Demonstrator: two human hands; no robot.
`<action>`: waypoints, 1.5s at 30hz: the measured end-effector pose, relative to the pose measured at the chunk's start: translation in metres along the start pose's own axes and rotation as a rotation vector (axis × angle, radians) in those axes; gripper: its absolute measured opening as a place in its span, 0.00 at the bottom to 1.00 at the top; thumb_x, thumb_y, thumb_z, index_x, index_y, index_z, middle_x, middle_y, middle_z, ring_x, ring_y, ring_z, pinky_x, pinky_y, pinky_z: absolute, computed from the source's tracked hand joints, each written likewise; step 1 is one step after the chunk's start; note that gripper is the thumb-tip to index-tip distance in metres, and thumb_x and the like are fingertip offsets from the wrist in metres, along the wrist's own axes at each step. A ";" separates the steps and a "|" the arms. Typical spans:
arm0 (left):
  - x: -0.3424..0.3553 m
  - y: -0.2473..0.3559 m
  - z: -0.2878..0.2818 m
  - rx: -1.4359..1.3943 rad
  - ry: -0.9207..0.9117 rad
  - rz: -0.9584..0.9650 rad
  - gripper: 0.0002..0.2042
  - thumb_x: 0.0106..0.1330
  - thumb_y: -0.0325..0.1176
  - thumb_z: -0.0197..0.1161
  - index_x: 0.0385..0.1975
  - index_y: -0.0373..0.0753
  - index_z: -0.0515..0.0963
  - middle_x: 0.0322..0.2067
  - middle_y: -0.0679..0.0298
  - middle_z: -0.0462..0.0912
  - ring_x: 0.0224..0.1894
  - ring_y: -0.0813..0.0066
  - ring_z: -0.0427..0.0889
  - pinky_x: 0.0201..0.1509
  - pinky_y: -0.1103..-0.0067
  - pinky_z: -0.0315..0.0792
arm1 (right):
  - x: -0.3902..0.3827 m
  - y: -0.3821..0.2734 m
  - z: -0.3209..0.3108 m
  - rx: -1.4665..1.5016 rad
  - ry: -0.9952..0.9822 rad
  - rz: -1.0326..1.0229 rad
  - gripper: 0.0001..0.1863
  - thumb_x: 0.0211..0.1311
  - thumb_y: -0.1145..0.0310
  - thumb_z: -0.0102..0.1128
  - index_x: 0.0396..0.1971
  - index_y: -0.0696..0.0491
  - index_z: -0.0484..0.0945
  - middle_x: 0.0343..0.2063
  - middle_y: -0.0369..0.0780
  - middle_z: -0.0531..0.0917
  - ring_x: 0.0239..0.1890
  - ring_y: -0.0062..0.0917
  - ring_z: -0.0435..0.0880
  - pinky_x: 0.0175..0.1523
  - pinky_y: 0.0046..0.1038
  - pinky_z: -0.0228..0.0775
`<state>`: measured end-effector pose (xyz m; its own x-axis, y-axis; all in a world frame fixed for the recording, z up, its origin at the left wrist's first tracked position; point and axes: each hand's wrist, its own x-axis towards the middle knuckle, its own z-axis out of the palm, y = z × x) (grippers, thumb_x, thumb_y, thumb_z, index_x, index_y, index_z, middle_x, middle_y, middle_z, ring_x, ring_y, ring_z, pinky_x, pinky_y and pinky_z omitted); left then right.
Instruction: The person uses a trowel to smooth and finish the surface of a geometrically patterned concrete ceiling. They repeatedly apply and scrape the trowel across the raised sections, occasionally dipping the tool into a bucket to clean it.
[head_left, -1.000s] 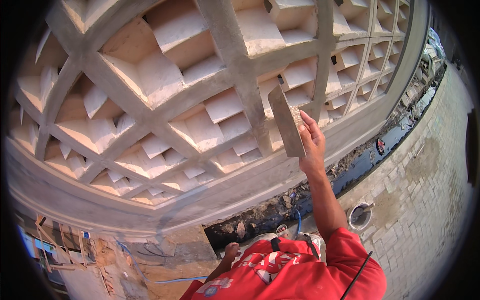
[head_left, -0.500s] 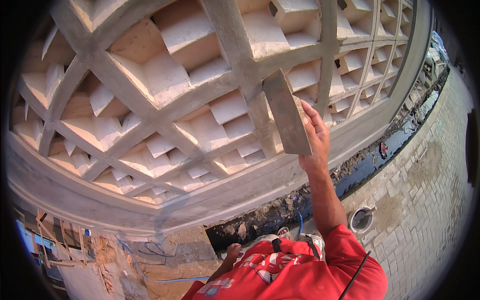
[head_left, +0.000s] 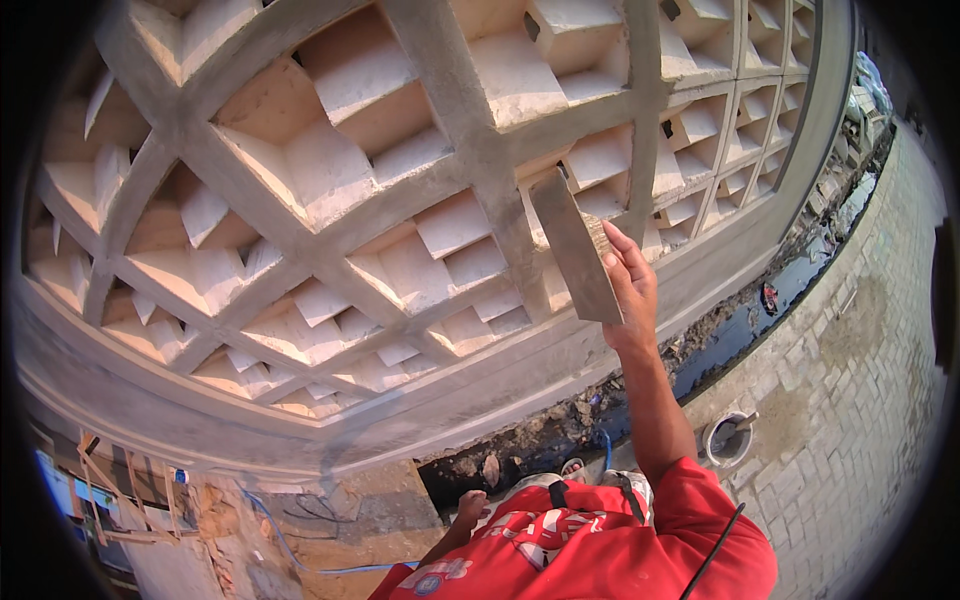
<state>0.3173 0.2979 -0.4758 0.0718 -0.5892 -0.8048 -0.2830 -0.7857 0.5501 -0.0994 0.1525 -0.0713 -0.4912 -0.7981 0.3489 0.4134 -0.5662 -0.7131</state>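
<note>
My right hand point(head_left: 632, 290) is raised in front of the wall, its fingers wrapped round the back of a plastering float point(head_left: 577, 252). The float is a flat, grey-brown rectangular board, tilted, with its broad face to the left. Its upper end lies close to a grey mortar rib of the lattice wall point(head_left: 480, 130); whether it touches cannot be made out. Low at my waist hangs my left hand point(head_left: 470, 506), small in view and partly behind my red shirt. How its fingers are set cannot be told.
Pale angled blocks point(head_left: 415, 245) recess between the ribs. Along the wall's foot runs a ditch point(head_left: 720, 350) with dark water and rubble. A bucket point(head_left: 728, 440) stands on the brick paving point(head_left: 850, 430) at right. A blue hose point(head_left: 345, 571) and wooden poles point(head_left: 125, 490) lie lower left.
My right hand has drawn the float a little down along the wall, toward me. The whole view has shifted slightly. My left hand stays low at my waist.
</note>
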 end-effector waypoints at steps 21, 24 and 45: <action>-0.009 -0.001 -0.011 0.001 0.052 0.043 0.12 0.62 0.35 0.54 0.42 0.38 0.71 0.28 0.59 0.77 0.18 0.71 0.78 0.17 0.79 0.72 | 0.033 0.023 -0.021 -0.221 -0.110 -0.220 0.21 0.61 0.68 0.53 0.52 0.63 0.69 0.49 0.42 0.74 0.49 0.22 0.71 0.57 0.23 0.59; -0.002 -0.003 -0.013 0.012 0.031 0.042 0.12 0.62 0.36 0.53 0.42 0.38 0.71 0.28 0.59 0.77 0.18 0.72 0.78 0.18 0.79 0.72 | 0.027 0.026 -0.016 -0.094 -0.040 -0.178 0.22 0.62 0.69 0.52 0.53 0.63 0.68 0.49 0.42 0.74 0.49 0.21 0.72 0.57 0.23 0.60; -0.004 0.000 -0.004 -0.001 0.053 0.007 0.11 0.62 0.35 0.52 0.41 0.38 0.71 0.28 0.58 0.77 0.17 0.71 0.78 0.16 0.79 0.71 | 0.017 0.005 0.002 -0.121 -0.022 -0.084 0.21 0.62 0.69 0.51 0.53 0.62 0.68 0.47 0.41 0.74 0.49 0.21 0.71 0.55 0.22 0.61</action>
<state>0.3205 0.2993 -0.4718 0.1203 -0.6039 -0.7879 -0.2827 -0.7817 0.5560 -0.1043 0.1351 -0.0678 -0.5027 -0.7539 0.4230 0.2751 -0.6034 -0.7485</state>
